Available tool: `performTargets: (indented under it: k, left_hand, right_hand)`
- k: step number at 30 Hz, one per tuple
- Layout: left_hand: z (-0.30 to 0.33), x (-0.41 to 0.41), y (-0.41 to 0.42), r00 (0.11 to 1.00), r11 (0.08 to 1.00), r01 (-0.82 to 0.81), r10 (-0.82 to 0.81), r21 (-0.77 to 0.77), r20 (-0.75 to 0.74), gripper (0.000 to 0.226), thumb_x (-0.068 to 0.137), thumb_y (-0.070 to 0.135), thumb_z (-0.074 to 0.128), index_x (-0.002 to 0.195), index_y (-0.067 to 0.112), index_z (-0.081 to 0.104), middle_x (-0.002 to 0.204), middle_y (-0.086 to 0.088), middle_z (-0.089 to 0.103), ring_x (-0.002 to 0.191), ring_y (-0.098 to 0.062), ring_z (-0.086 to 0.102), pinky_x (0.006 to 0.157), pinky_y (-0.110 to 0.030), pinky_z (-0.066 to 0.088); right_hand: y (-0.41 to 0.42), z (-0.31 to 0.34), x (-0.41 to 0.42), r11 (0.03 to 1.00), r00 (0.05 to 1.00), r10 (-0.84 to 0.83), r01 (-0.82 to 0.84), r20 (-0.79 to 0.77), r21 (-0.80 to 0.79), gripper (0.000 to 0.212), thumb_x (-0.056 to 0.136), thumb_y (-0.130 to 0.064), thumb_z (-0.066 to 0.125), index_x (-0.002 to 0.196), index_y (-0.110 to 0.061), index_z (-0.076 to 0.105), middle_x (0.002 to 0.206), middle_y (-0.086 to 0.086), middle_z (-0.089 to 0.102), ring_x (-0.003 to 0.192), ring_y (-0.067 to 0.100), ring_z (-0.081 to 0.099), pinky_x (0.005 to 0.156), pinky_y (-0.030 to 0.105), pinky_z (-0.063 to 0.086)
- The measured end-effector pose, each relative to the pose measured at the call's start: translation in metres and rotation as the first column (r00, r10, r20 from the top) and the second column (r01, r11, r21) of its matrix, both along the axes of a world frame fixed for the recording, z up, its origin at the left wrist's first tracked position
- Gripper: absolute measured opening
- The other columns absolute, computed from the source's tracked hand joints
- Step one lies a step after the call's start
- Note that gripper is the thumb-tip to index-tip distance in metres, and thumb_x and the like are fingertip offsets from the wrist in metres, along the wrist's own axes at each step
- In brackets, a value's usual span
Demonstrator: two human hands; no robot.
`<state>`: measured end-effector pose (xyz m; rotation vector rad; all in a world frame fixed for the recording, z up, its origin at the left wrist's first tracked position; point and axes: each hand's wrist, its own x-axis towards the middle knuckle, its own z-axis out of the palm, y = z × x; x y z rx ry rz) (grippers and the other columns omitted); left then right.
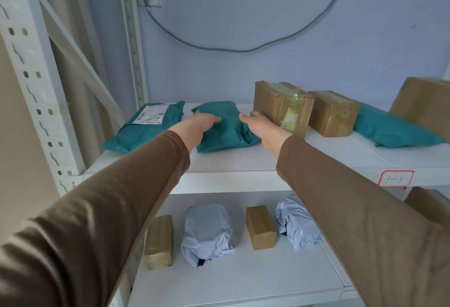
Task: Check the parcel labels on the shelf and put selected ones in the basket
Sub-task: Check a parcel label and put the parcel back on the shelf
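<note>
A teal mailer parcel [226, 129] lies in the middle of the upper shelf [243, 160], with no label showing on its top. My left hand [202, 124] grips its left side, thumb on top and fingers over the far edge. My right hand [260, 124] is at the parcel's right edge, thumb touching it and fingers stretched out beside a brown taped box [280, 104]. Left of it lies another teal parcel [136, 133], its white label [152, 115] facing up. No basket is in view.
Further right on the upper shelf are a second brown box [333, 112], a third teal parcel [389, 129] and a large carton [423, 102]. The lower shelf [243, 280] holds two grey bags [207, 233] [297, 226] and two small boxes [159, 241] [260, 226]. A perforated shelf post [31, 75] stands at the left.
</note>
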<state>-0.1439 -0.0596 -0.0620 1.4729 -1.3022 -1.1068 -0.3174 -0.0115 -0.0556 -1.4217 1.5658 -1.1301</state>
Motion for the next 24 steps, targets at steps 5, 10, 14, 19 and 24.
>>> performTargets:
  k: [5, 10, 14, 19, 24]
  left_hand:
    - [-0.012, 0.013, -0.036, 0.996, 0.998, -0.049, 0.051, 0.026, -0.079, 0.100, 0.051, 0.032, 0.084, 0.143, 0.016, 0.046, 0.133, -0.010, 0.064, 0.114, -0.035, 0.065, 0.098, -0.051, 0.055]
    - [0.005, 0.009, 0.012, 0.979, 0.999, -0.032, 0.038, 0.029, -0.201, 0.096, 0.054, 0.021, 0.085, 0.143, 0.013, 0.048, 0.133, -0.011, 0.065, 0.110, -0.035, 0.068, 0.096, -0.050, 0.057]
    - [0.026, 0.003, 0.082, 0.952, 0.998, 0.010, -0.028, -0.062, -0.304, 0.104, 0.085, 0.006, 0.078, 0.163, 0.028, 0.012, 0.154, -0.010, 0.047, 0.124, -0.035, 0.060, 0.101, -0.051, 0.054]
    - [0.036, 0.008, 0.184, 0.895, 0.985, 0.064, -0.127, -0.159, -0.427, 0.094, 0.093, -0.002, 0.069, 0.164, 0.027, 0.014, 0.139, -0.008, 0.059, 0.089, -0.022, 0.070, 0.062, -0.036, 0.060]
    - [0.017, 0.014, 0.280, 0.807, 0.973, 0.102, -0.203, -0.209, -0.554, 0.094, 0.091, -0.005, 0.069, 0.162, 0.027, 0.017, 0.132, -0.009, 0.067, 0.109, -0.028, 0.072, 0.090, -0.045, 0.060]
  right_hand:
    - [-0.003, -0.004, -0.006, 0.999, 0.991, 0.017, -0.022, 0.131, 0.037, 0.070, 0.096, -0.036, 0.069, 0.153, -0.007, 0.041, 0.154, 0.009, 0.050, 0.138, 0.029, 0.050, 0.119, 0.046, 0.038]
    - [0.033, 0.005, -0.005, 0.999, 0.984, 0.031, -0.032, 0.175, 0.003, 0.040, 0.097, -0.021, 0.070, 0.133, -0.008, 0.059, 0.130, 0.011, 0.067, 0.115, 0.028, 0.066, 0.101, 0.043, 0.054]
    - [0.076, 0.011, -0.006, 0.994, 0.971, 0.072, -0.053, 0.226, -0.092, 0.064, 0.097, -0.012, 0.069, 0.154, -0.016, 0.041, 0.140, 0.008, 0.060, 0.110, 0.024, 0.065, 0.095, 0.040, 0.057]
    - [0.155, 0.007, -0.012, 0.974, 0.954, 0.133, -0.075, 0.268, -0.214, 0.075, 0.094, -0.009, 0.072, 0.158, -0.023, 0.034, 0.148, 0.006, 0.053, 0.125, 0.026, 0.062, 0.106, 0.047, 0.053]
    - [0.255, -0.010, -0.023, 0.926, 0.957, 0.224, -0.150, 0.184, -0.345, 0.076, 0.095, -0.012, 0.071, 0.155, -0.037, 0.033, 0.150, 0.004, 0.049, 0.132, 0.017, 0.057, 0.111, 0.041, 0.048]
